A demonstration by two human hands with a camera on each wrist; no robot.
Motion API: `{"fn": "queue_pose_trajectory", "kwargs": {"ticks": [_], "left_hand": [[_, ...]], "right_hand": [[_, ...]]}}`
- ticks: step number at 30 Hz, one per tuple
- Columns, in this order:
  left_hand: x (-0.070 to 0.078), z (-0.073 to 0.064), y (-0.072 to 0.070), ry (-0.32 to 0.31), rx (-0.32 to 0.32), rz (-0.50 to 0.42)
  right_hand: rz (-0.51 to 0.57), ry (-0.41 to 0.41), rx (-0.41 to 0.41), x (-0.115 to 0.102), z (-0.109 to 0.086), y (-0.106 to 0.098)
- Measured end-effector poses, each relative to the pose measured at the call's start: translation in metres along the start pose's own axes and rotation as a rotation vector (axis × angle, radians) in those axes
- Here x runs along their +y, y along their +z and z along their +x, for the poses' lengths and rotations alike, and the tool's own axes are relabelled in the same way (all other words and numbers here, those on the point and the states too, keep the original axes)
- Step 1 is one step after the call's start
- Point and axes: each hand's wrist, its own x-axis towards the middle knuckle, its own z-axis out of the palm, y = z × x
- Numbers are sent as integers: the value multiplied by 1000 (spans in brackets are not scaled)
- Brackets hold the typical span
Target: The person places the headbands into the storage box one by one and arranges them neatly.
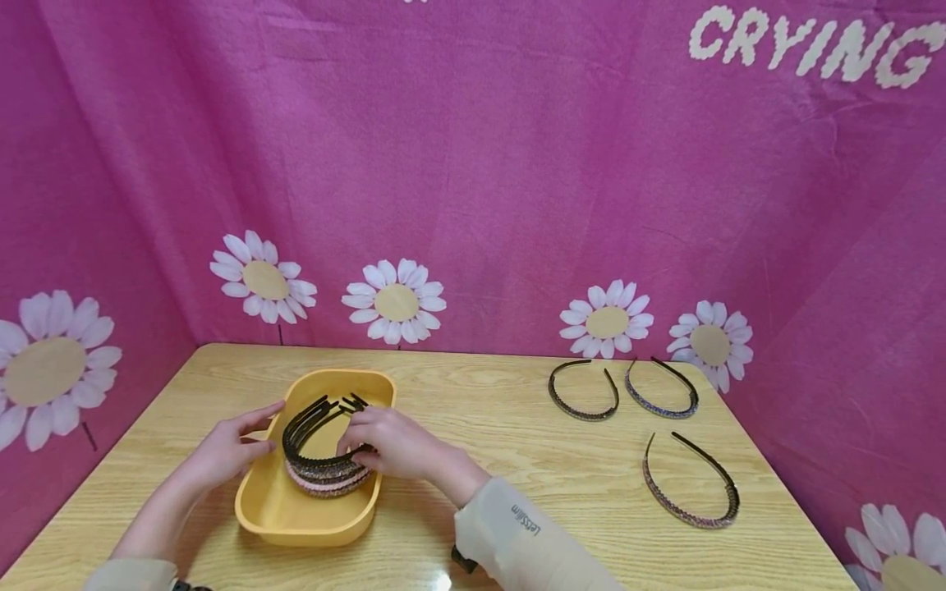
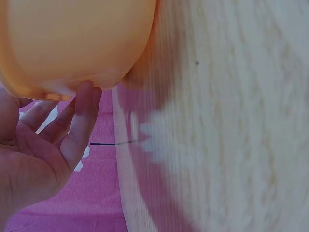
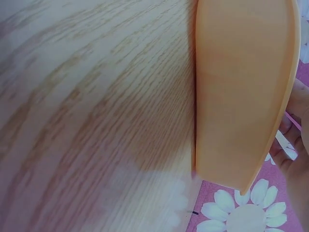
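Note:
A yellow plastic bin (image 1: 296, 513) rests on the table, holding a stack of beaded headbands (image 1: 314, 469), black and glittery with a pink one among them. Their open ends point away from me. My left hand (image 1: 225, 447) touches the bin's left side, its fingers fairly straight against the wall; the left wrist view shows the fingers (image 2: 82, 113) at the outer wall. Inside the bin, my right hand (image 1: 395, 443) pinches a black headband (image 1: 362, 450) at the stack's right side. In the right wrist view the bin's wall hides those fingertips.
On the right of the wooden table (image 1: 502, 410) lie three separate headbands: a dark one (image 1: 584, 416), a blue-purple one (image 1: 665, 410) and a pinkish one (image 1: 695, 519). A magenta cloth (image 1: 480, 164) with daisies hangs behind and at both sides.

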Motion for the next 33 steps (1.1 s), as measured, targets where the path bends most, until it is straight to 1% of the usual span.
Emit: {"fn": "queue_pose_trajectory", "kwargs": {"ticks": [6, 10, 13, 19, 24, 27, 33], "left_hand": [[0, 1, 0, 4, 1, 32], [1, 1, 0, -4, -6, 29], [0, 1, 0, 4, -7, 33], [0, 2, 0, -1, -2, 42], [-1, 2, -1, 9, -1, 44], [-1, 3, -1, 8, -1, 30], [0, 3, -2, 8, 5, 13]], "right_hand": [[-15, 2, -15, -1, -1, 1], [-29, -3, -19, 0, -2, 1], [-35, -6, -15, 0, -1, 1], [-33, 18, -10, -1, 0, -1], [-24, 10, 12, -2, 0, -10], [-8, 9, 32, -2, -1, -18], [-2, -7, 63, -4, -4, -41]]}}
